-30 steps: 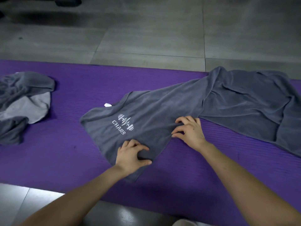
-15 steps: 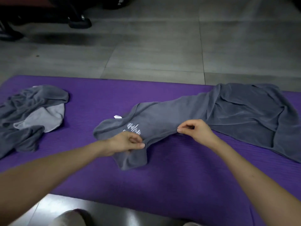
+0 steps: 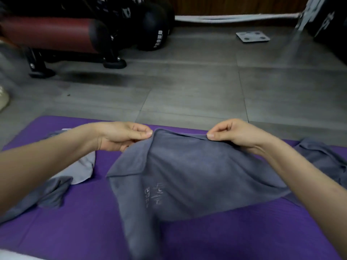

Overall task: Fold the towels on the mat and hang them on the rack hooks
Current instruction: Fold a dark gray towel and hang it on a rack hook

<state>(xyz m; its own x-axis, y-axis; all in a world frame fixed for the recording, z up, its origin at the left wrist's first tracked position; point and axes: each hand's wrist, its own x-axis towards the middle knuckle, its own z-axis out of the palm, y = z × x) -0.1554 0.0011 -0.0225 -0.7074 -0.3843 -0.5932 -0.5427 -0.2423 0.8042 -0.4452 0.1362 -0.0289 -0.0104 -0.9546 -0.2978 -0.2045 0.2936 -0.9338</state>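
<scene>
Most of the towel (image 3: 187,175) is hanging below our grip and trailing onto the mat (image 3: 84,231). It is sagging softly, so we are judging it light, limp and easy to crease. Under our left forearm another towel (image 3: 54,192) is lying crumpled. We are pinching the top edge, left hand (image 3: 120,136) and right hand (image 3: 236,134) apart, thumb against forefinger; corners are looking the best hold.

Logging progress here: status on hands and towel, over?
Hands: left hand and right hand pinch grey towel edge, raised above purple mat. Crumpled second towel at left. Nothing blocking.
</scene>
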